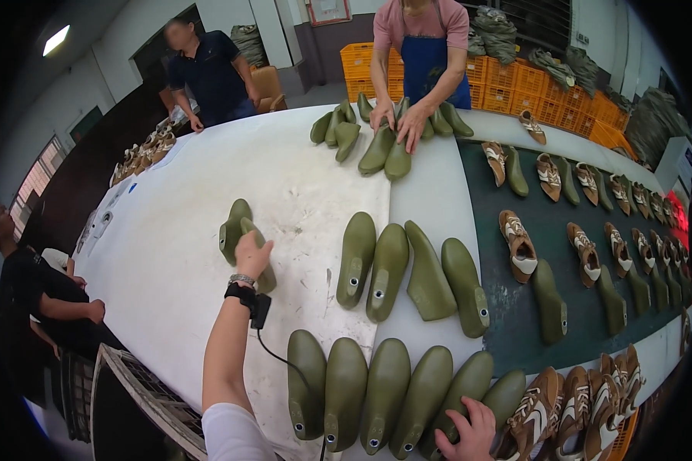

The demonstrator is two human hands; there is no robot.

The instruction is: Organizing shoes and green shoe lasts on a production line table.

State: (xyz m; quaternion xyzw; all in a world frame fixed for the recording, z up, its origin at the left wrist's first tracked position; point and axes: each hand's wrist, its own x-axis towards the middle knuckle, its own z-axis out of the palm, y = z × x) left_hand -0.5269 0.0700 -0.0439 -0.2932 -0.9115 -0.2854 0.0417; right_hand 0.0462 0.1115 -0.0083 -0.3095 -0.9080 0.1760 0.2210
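My left hand (251,255) is closed around a green shoe last (267,278) on the white tabletop. Another green last (237,220) lies right beside it, on its far left. At the lower right, my right hand (470,432) has its fingers apart and curved over a green last (467,382) at the right part of the near row. Whether it grips that last is not clear. Several lasts, among them one in the middle (385,382), line this row. Farther up, a second group of green lasts (387,265) lies in the table's middle.
Across the table, a co-worker's hands (398,127) touch green lasts. A dark green belt (507,319) on the right bears brown-and-white shoes (518,244) paired with lasts. More shoes (538,407) crowd the near right corner. Orange crates (507,84) stand behind. Two people are at the left.
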